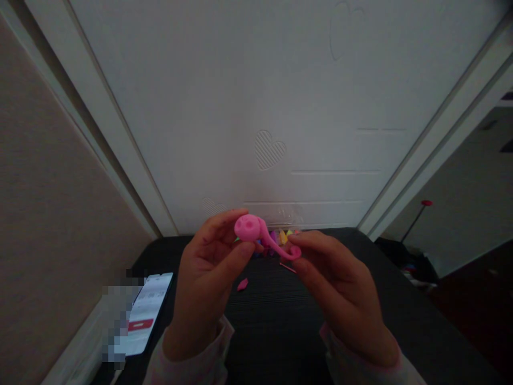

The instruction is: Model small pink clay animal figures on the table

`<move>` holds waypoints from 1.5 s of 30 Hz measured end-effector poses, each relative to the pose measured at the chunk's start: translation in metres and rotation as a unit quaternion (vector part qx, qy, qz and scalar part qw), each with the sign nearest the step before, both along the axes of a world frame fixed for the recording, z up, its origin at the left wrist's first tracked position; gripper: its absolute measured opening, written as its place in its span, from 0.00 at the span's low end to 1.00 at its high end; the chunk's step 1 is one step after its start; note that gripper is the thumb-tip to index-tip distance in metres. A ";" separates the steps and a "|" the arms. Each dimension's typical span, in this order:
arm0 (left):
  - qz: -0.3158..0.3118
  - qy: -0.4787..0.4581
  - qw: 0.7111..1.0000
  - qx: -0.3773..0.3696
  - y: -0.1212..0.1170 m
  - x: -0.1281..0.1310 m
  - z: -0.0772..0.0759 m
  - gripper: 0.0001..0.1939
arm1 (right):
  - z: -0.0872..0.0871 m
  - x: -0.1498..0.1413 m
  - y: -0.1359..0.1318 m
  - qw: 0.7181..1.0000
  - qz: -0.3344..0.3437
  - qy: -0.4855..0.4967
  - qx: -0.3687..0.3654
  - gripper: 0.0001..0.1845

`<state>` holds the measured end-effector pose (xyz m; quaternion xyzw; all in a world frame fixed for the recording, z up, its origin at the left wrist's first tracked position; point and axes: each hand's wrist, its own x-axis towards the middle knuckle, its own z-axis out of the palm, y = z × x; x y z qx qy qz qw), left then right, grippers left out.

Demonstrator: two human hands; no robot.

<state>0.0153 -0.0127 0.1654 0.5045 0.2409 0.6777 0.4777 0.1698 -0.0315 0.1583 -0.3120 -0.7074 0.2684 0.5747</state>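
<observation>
A pink clay figure (247,228) is held up above the dark table between my two hands. It has a round head with small dents and a long thin tail that curls at its end. My left hand (212,262) pinches the round head between thumb and fingers. The curled tail tip sits between the thumb and forefinger of my right hand (336,272). Below the figure, a small pink clay piece (242,284) lies on the table. A thin pinkish stick (287,267) lies near my right fingertips, partly hidden.
Several colourful clay pieces (282,237) lie at the table's back, partly behind my hands, with clear plastic wrapping (294,215) there. A lit phone (146,313) rests at the left. The dark table (272,331) meets a white panel (240,107) with heart patterns.
</observation>
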 end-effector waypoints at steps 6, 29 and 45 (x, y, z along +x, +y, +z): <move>-0.013 -0.012 1.000 0.004 -0.001 0.000 0.000 0.15 | -0.003 -0.004 0.000 0.996 0.041 0.083 -0.020 0.12; -0.018 0.005 1.000 0.000 -0.004 0.001 0.001 0.14 | -0.002 -0.003 -0.001 0.997 -0.007 0.080 0.018 0.14; -0.036 0.008 0.999 -0.007 -0.004 0.002 0.001 0.14 | -0.001 -0.004 -0.003 0.990 0.044 0.126 -0.050 0.19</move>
